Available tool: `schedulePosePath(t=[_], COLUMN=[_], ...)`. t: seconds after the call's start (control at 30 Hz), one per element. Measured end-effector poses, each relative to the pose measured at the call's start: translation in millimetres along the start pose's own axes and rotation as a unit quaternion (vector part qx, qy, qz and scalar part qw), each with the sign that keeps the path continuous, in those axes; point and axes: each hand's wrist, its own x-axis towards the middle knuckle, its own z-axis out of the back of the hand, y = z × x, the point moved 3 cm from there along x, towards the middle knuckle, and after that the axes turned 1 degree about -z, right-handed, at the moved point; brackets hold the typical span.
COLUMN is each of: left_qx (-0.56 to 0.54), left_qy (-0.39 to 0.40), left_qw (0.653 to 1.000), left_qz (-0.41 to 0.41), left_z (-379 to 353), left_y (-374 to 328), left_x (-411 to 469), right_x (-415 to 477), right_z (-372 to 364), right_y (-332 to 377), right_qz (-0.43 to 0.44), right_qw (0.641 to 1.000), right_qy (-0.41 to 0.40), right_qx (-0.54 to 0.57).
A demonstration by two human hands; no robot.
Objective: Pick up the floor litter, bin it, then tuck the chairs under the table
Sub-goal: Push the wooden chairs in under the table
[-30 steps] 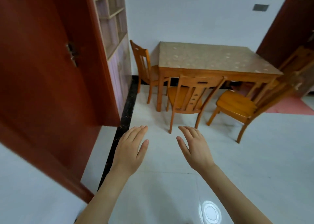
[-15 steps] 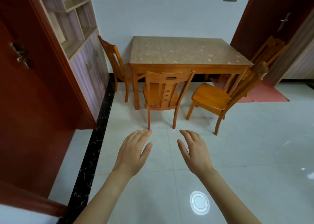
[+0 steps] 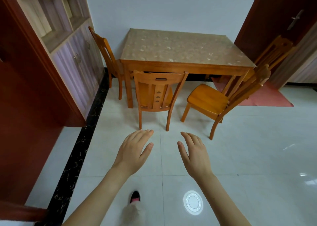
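Item: near wooden chair (image 3: 157,95), standing on the tiled floor (image 3: 257,148) at the front edge of the bench (image 3: 181,49), seat partly under it, back legs out on the tiles; slatted back with a slot cut in the top rail. Second chair (image 3: 221,98) to the right, turned at an angle and well clear of the bench corner, seat fully exposed. Third chair (image 3: 109,61) at the left end, seat partly tucked; a fourth (image 3: 276,50) behind the right corner, largely hidden. Handling, judged: solid timber, rigid, moderately heavy, likely to slide readily on glossy tile; best hold is the top rail of the back, one hand near each upright. No litter or bin visible on the floor shown. Left hand (image 3: 133,152) and right hand (image 3: 194,154): both raised palm-down short of the near chair, touching nothing; fingers (image 3: 143,134) of each extended and loosely together, thumbs spread, holding nothing. Surroundings: red mat (image 3: 267,97) beyond the angled chair, shelving unit (image 3: 68,42) at left, one slippered foot (image 3: 135,196) below.
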Motion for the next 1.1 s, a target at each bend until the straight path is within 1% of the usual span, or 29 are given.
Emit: schedulePosePath(t=[0.13,0.3,0.5,0.6,0.8,0.97,1.1], left_qx=[-0.002,-0.011,-0.007,0.002,0.018,0.034,0.036], left_qy=[0.019,0.029,0.032,0.032,0.043,0.02,0.023], left_qw=[1.0,0.999,0.999,0.999,0.997,0.996,0.991], left_qz=[0.006,0.008,0.007,0.022,0.054,0.075,0.126], left_z=[-17.3,-31.2,-23.3,-22.0,-46.5,-72.3,-93.6], left_y=[26.8,65.1,115.5,137.6,176.2,200.2,215.3], left_x=[46.9,135.7,249.3,294.7,366.5,425.2,468.7], right_x=[47.4,136.6,251.2,298.8,385.8,466.8,530.8], right_z=[-17.2,-31.5,-28.6,-35.0,-51.0,-69.9,-89.6], right_y=[-15.8,-27.6,-26.9,-32.8,-54.3,-82.0,-105.7], right_qz=[-0.011,-0.028,-0.046,-0.043,-0.017,0.016,0.066], right_qw=[1.0,1.0,0.999,0.999,0.999,0.998,0.994], right_qy=[0.005,0.0,-0.01,-0.009,0.022,0.047,0.081], right_qx=[0.004,-0.002,-0.019,-0.022,-0.036,-0.032,-0.021])
